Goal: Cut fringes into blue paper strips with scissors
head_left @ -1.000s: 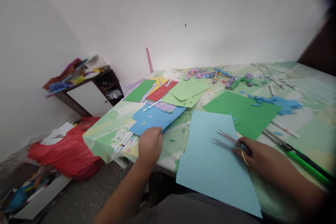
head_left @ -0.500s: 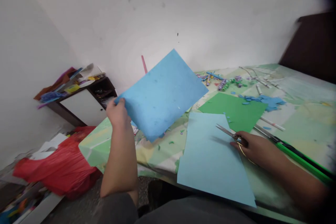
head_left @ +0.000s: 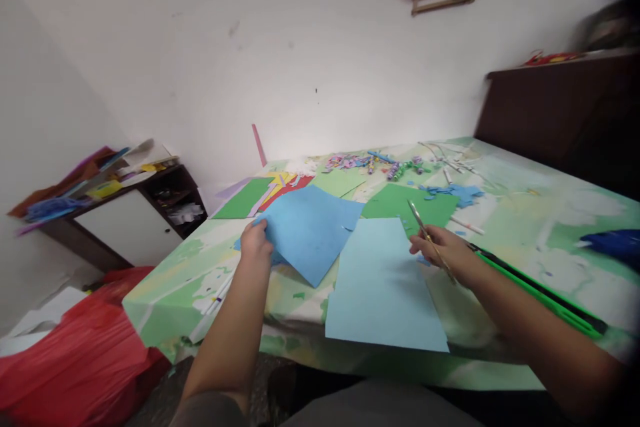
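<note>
My left hand [head_left: 257, 240] grips the left corner of a blue sheet of paper [head_left: 313, 230], which tilts low over the table and bends a little. In my right hand [head_left: 443, 252] is a pair of scissors [head_left: 424, 230], blades pointing up and away; whether the blades are apart I cannot tell. Just left of that hand lies a light blue sheet of paper [head_left: 383, 287], flat at the table's near edge. Behind it rests a green sheet [head_left: 400, 205]. Small blue paper scraps [head_left: 457, 193] are heaped at its right corner.
A green paper cutter knife [head_left: 545, 297] lies right of my forearm on the patterned tablecloth [head_left: 530, 240]. Coloured sheets and rolled paper pieces [head_left: 400, 170] are spread at the back. A low cabinet [head_left: 130, 220] and a red plastic bag [head_left: 95, 340] stand at left.
The blue sheet has come down from high in the air to just over the table, my left hand with it. The scissors have turned more upright. The view has shifted right.
</note>
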`<state>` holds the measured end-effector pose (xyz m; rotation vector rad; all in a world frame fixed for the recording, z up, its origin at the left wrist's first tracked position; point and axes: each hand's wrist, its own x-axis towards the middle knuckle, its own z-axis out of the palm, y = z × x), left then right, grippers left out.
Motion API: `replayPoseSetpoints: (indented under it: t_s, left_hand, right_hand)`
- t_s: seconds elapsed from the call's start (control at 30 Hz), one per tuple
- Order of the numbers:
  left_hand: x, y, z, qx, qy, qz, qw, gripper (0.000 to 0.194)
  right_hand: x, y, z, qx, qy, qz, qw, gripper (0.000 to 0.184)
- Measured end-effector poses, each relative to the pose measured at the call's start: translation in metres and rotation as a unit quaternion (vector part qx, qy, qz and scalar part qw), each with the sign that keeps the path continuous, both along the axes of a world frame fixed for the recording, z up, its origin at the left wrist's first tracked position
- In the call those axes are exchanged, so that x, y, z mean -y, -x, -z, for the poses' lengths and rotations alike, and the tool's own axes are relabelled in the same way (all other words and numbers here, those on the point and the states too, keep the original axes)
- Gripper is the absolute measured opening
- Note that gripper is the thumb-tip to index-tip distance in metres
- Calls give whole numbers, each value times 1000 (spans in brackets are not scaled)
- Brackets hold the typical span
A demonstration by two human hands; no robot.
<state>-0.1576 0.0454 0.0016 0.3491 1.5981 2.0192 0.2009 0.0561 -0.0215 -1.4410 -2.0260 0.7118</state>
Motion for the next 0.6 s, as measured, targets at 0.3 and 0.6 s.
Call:
replayPoseSetpoints:
  t_s: [0.3, 0.6]
  left_hand:
    - [24, -36, 4, 5, -86, 58, 995, 14]
    - [54, -35, 26, 0, -43, 70, 997, 16]
  right_hand:
    - [11, 56, -7, 10, -28, -18, 999, 34]
    - [10, 54, 0, 116, -16, -3, 993, 30]
